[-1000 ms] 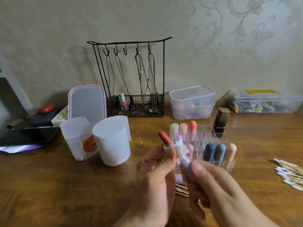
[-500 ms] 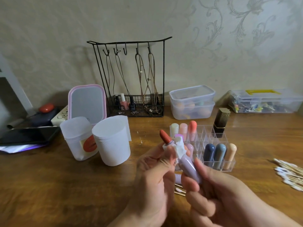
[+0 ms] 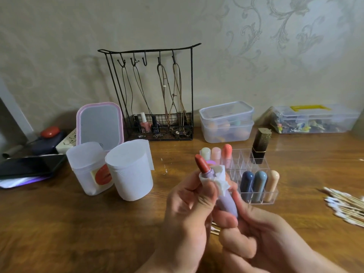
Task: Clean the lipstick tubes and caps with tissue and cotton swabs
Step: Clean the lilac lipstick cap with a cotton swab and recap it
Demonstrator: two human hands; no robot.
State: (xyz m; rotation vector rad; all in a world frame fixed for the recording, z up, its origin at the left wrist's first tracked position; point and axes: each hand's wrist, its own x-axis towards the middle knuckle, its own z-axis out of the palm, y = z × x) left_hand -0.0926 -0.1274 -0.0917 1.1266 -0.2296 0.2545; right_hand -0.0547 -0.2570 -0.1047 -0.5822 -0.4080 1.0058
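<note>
Lipstick tube (image 3: 226,203) base hidden behind right hand (image 3: 254,239) fingers, cotton swabs (image 3: 348,205) blurred, cropped right of fingers

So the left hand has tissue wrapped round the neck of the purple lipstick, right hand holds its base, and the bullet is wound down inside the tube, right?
Not quite. The head view shows the bullet wound up, standing out above the tissue. The rest holds: left hand pinches the tissue round the neck of the purple lipstick, right hand holds its base.

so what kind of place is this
Probably a home dressing table or vanity: a pink-framed mirror leans by the wall, a wire jewellery rack holds necklaces and nail polish, and a clear organiser holds lipsticks on the wooden table.
</note>
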